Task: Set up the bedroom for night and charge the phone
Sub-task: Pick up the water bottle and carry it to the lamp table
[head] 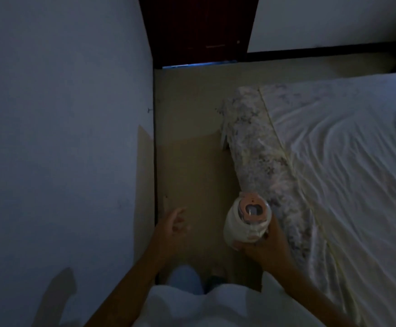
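The room is dim. My right hand (266, 251) grips a white bottle (241, 228) with a pink lid from below, holding it upright over the floor beside the bed. My left hand (172, 228) hangs free over the floor near the wall, fingers spread and holding nothing. The bed (348, 161) fills the right side, covered with a wrinkled white sheet; its near side shows a floral patterned edge (256, 147). No phone or charger is in view.
A pale wall (62, 138) runs along the left. A narrow strip of beige floor (192, 149) lies between wall and bed. A dark closed door (199, 29) stands at the far end, with a thin line of light under it.
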### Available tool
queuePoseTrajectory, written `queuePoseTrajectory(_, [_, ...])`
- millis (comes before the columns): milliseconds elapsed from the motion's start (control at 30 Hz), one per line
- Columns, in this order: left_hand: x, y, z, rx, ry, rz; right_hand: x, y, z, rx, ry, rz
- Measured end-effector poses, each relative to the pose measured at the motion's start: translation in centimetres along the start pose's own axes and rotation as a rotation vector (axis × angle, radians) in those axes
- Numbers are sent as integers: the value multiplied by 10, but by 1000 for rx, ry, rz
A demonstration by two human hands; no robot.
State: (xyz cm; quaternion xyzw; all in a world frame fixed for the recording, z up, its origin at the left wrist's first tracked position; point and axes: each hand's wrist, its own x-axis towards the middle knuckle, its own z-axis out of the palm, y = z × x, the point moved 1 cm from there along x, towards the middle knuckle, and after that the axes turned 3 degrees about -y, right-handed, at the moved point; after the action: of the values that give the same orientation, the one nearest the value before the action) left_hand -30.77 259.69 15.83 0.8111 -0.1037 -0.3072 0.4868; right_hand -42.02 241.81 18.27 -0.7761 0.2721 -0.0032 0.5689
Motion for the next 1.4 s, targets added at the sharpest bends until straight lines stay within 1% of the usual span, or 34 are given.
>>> queuePoseTrajectory(67, [32,11,-16,-11,7,-19,36,-8,2,-8,-1,9])
queuePoseTrajectory(233, [156,30,-71,12,28,-64,173,-33,21,-98,-66,-44])
queuePoseTrajectory(267, [180,36,-83,24,24,-68,197,-40,25,-109,-55,-58])
queuePoseTrajectory(333, [228,51,-106,19,20,-81,237,-55,31,-105,12,-67])
queuePoseTrajectory(400, [271,70,-127,5,12,-83,272,-75,33,-31,94,-63])
queuePoseTrajectory(600, [401,139,-165,20,-39,-17,382,-144,27,-8,216,-110])
queuePoseTrajectory(733, [482,161,-171,65,-64,-11,467,-166,14,77,201,-81])
queuePoseTrajectory(900, [586,177,-174,106,-107,-70,580,-168,-13,116,237,-28])
queuePoseTrajectory(1000, [647,196,-174,129,-121,-126,646,-175,-43,126,261,19])
queuePoseTrajectory(1067, [686,220,-174,117,-117,-134,686,-183,-71,79,268,10])
queuePoseTrajectory(1167, [754,265,-168,124,-120,-110,745,-193,-111,54,232,-3])
queuePoseTrajectory(1233, [800,298,-155,137,-147,-65,784,-196,-133,67,269,2])
queuePoseTrajectory(1333, [866,347,-127,146,-182,51,839,-204,-161,88,317,40])
queuePoseTrajectory(1400, [908,372,-108,150,-224,88,870,-205,-178,111,368,41])
